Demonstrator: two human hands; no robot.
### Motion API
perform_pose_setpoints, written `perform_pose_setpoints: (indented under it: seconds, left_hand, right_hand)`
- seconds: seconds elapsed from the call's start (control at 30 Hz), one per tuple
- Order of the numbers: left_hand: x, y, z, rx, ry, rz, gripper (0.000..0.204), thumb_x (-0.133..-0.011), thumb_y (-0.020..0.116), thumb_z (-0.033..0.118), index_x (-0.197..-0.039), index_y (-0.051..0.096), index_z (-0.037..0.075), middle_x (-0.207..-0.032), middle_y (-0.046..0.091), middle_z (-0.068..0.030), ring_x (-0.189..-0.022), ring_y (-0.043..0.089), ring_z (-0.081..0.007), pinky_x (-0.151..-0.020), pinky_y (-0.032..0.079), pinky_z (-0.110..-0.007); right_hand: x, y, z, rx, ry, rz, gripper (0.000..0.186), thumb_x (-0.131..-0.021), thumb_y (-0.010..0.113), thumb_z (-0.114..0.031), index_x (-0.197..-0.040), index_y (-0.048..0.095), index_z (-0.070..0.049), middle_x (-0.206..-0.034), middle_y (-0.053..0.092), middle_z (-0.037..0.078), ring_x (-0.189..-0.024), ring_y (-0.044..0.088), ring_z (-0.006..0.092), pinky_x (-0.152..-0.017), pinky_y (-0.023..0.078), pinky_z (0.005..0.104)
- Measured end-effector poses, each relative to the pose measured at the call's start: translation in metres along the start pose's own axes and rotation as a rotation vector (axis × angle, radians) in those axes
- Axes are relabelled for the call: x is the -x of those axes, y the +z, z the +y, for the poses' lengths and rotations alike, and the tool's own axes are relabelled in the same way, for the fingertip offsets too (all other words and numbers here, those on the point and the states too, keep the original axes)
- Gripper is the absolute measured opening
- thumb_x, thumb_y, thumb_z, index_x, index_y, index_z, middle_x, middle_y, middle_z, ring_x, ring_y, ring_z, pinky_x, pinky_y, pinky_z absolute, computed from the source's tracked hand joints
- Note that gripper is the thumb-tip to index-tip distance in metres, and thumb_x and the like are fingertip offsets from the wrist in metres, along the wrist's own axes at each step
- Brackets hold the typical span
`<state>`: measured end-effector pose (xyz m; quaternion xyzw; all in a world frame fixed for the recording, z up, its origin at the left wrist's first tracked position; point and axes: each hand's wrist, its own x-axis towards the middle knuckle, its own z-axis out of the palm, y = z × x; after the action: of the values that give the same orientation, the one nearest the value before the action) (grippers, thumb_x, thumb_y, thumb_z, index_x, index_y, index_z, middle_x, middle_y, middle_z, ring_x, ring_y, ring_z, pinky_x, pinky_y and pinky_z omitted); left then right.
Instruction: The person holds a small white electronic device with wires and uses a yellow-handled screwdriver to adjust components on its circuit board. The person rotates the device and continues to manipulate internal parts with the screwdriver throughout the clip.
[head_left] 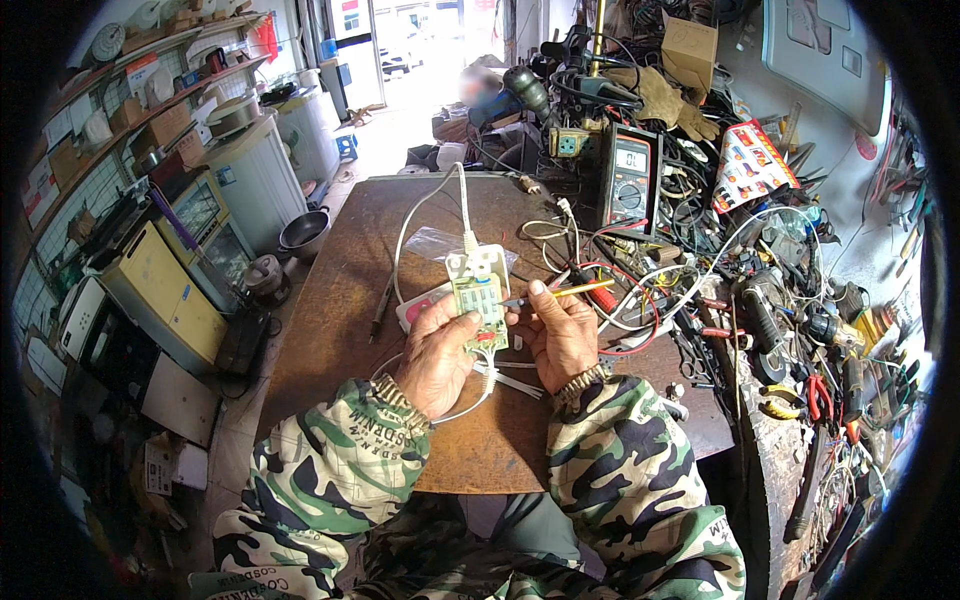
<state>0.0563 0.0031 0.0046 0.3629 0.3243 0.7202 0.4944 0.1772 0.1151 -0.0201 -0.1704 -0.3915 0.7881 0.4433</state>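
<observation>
My left hand [437,353] grips the left edge of a green circuit board [478,300], thumb across its lower part. The board lies in or against an opened white plastic housing [474,262]; which one I cannot tell. White wires leave the board's lower end, and a white cable [462,195] leaves the top. My right hand [562,338] is closed around a slim tool with a yellow shaft [583,288]. Its grey tip reaches the board's right edge; whether they touch is unclear. A white cover with a pink patch [428,303] lies partly hidden behind my left hand.
A multimeter [630,180] stands upright at the table's back right, with red and black leads. Tangled cables and tools, including red-handled pliers [819,398], crowd the right side. A clear plastic bag [440,243] lies on the brown table [330,290]. Shelves and appliances line the left.
</observation>
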Motion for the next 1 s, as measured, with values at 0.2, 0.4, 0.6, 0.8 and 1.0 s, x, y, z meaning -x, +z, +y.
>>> perform_pose_setpoints:
  seconds: [0.2, 0.4, 0.6, 0.8, 1.0]
  left_hand:
    - [0.000, 0.007, 0.003, -0.011, 0.037, 0.018, 0.036, -0.096, 0.050, 0.009, -0.130, 0.051, -0.004, -0.120, 0.062, -0.0131, -0.109, 0.062, -0.0237, -0.096, 0.049, -0.037]
    - [-0.001, 0.002, -0.004, -0.012, 0.063, 0.063, 0.033, -0.096, 0.050, 0.008, -0.127, 0.053, -0.003, -0.115, 0.064, -0.0111, -0.105, 0.062, -0.0219, -0.094, 0.049, -0.036]
    - [0.000, 0.001, -0.006, 0.005, 0.044, 0.097, 0.032, -0.096, 0.050, 0.006, -0.127, 0.053, -0.001, -0.114, 0.064, -0.0087, -0.104, 0.061, -0.0180, -0.092, 0.048, -0.034]
    - [0.000, 0.003, -0.008, 0.018, 0.043, 0.135, 0.029, -0.096, 0.049, 0.004, -0.124, 0.055, 0.000, -0.111, 0.063, -0.0064, -0.100, 0.060, -0.0137, -0.087, 0.049, -0.030]
    - [0.000, -0.002, -0.008, 0.006, 0.040, 0.091, 0.033, -0.096, 0.050, 0.006, -0.128, 0.053, -0.001, -0.117, 0.063, -0.0100, -0.105, 0.062, -0.0205, -0.093, 0.049, -0.036]
  right_hand:
    - [0.001, 0.001, -0.001, 0.004, -0.055, -0.004, 0.016, -0.093, 0.065, -0.017, -0.088, 0.061, -0.002, -0.078, 0.068, 0.010, -0.069, 0.067, 0.0197, -0.063, 0.058, 0.0311]
    - [0.006, 0.014, -0.004, 0.059, -0.132, 0.066, 0.019, -0.089, 0.070, -0.017, -0.088, 0.066, 0.002, -0.075, 0.064, 0.005, -0.063, 0.063, 0.0139, -0.059, 0.056, 0.0287]
    - [0.003, 0.005, 0.002, 0.196, -0.169, 0.052, 0.017, -0.090, 0.069, -0.016, -0.089, 0.063, 0.000, -0.079, 0.067, 0.008, -0.069, 0.066, 0.0171, -0.062, 0.058, 0.0298]
    - [0.004, 0.010, 0.005, 0.163, -0.218, 0.092, 0.021, -0.089, 0.071, -0.016, -0.090, 0.070, 0.005, -0.071, 0.066, 0.003, -0.061, 0.058, 0.0087, -0.059, 0.046, 0.0227]
    - [0.003, 0.005, 0.004, 0.133, -0.140, 0.050, 0.018, -0.090, 0.069, -0.019, -0.089, 0.065, -0.001, -0.076, 0.065, 0.005, -0.069, 0.066, 0.0168, -0.064, 0.057, 0.0311]
